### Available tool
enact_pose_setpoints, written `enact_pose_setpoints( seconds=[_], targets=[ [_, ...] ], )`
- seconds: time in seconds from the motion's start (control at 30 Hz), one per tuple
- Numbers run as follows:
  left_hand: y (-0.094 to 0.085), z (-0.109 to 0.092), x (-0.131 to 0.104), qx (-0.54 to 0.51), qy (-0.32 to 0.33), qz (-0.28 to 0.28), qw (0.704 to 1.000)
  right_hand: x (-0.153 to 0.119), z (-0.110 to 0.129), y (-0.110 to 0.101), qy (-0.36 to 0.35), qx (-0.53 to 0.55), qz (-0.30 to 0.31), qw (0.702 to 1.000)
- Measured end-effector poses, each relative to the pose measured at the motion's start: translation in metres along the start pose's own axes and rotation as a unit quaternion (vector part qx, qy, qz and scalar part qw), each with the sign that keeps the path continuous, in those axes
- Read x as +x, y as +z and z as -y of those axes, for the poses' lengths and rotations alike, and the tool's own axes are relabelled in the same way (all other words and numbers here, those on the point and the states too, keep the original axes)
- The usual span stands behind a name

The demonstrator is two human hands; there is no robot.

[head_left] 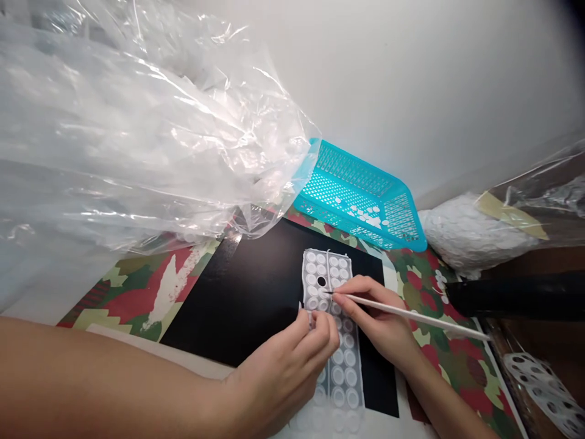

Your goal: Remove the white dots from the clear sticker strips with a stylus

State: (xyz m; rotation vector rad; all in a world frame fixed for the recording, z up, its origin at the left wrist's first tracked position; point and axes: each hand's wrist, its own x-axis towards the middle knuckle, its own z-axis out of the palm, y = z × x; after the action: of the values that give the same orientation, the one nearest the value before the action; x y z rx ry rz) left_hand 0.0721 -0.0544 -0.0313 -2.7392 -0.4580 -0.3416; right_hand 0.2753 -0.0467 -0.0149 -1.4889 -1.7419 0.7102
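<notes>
White stick (425, 318) is pinched in the right hand (386, 332).

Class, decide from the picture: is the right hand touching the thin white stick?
Touching. The head view shows the right hand pinching the white stick near one end.

The brush handle (425, 317) looks smooth, the crinkled bag (183, 134) glossy plastic.

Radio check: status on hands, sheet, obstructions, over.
Right hand holding stick, dark tip at sheet. Left hand curled over sheet's left side, hold unclear. Sheet: rows of white discs, one dark round spot. Left hand hides part of sheet.
</notes>
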Motion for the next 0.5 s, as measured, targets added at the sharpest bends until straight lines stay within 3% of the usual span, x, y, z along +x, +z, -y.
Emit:
enact_pose_setpoints(
  seconds=[0.17,0.37,0.5],
  targets=[
    [0.0042,-0.0021,-0.0004,-0.026,-0.021,-0.015,0.999,-0.0029,-0.006,-0.0038,-0.054,0.015,0.022,0.998],
    [0.0058,-0.0047,-0.0017,-0.02,-0.029,-0.035,0.999,0.0005,-0.0017,-0.001,-0.043,0.002,0.033,0.999],
    [0.0042,-0.0042,-0.0018,-0.019,-0.031,-0.033,0.999,0.0048,0.0036,0.003,-0.114,-0.003,0.073,0.991]
  ],
)
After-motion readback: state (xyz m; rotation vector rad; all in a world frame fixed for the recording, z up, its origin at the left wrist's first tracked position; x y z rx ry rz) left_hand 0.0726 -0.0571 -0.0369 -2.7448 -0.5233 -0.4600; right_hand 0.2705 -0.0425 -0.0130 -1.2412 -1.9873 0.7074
